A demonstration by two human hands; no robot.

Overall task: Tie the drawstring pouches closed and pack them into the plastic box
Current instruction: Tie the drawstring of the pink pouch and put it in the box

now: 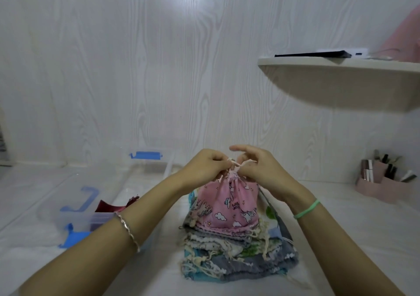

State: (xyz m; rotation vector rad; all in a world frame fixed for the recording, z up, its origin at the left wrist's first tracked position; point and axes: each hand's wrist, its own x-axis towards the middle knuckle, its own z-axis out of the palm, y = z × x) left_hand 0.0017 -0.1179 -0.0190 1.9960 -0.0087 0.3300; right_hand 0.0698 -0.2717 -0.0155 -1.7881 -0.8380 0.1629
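Note:
A pink unicorn-print pouch (227, 202) stands upright on a stack of flat pouches (238, 254) in the middle of the white surface. Its neck is gathered tight. My left hand (204, 166) pinches the pale drawstring (236, 164) on the left of the neck. My right hand (256, 168) pinches the string on the right, with the index finger raised above it. The clear plastic box (145, 173) with blue clips sits to the left, behind my left forearm; a dark red pouch (109, 206) shows inside it.
A clear lid with blue clips (77, 225) lies at the front left. A pink organiser with cosmetics (384, 184) stands at the right against the wall. A curved white shelf (341, 77) juts out above on the right, with a dark flat device on it.

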